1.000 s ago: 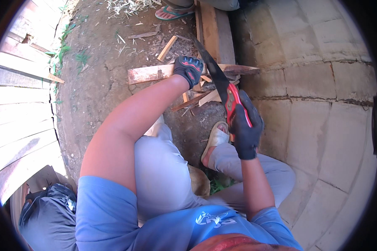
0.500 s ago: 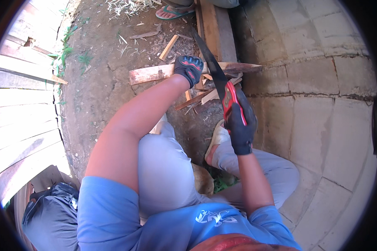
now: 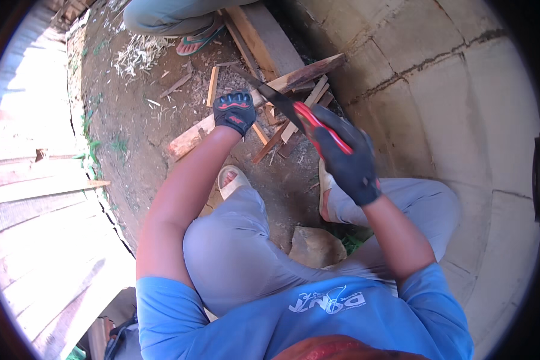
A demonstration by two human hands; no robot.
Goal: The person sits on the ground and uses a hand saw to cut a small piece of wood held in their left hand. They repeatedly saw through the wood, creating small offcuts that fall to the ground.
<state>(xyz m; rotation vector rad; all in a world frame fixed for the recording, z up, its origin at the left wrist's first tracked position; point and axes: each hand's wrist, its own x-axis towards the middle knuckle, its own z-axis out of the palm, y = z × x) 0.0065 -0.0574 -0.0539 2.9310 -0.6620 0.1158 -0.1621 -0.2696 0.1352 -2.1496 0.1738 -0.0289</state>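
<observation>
My left hand (image 3: pixel 234 112), in a black glove with red trim, is closed over a long wooden plank (image 3: pixel 189 138) and presses on it. The plank slants from near left to far right, resting across other timber. In my right hand (image 3: pixel 347 159), gloved the same way, is the red handle of a handsaw (image 3: pixel 276 98). Its dark blade crosses the plank just right of my left hand, with the tip pointing away from me. How deep the teeth sit in the wood cannot be made out.
A thick beam (image 3: pixel 273 45) runs away beneath the plank. Loose wood strips (image 3: pixel 306 108) and shavings (image 3: pixel 141 53) litter the dirt. Another person's sandalled foot (image 3: pixel 201 41) is at the far side. A block wall (image 3: pixel 438 120) stands right, boards (image 3: pixel 36 210) left, and a stone (image 3: pixel 317 246) between my legs.
The view has turned, so the plank looks more slanted. The saw has drawn back towards me, and its blade now crosses the plank nearer my left hand. My left hand keeps its hold.
</observation>
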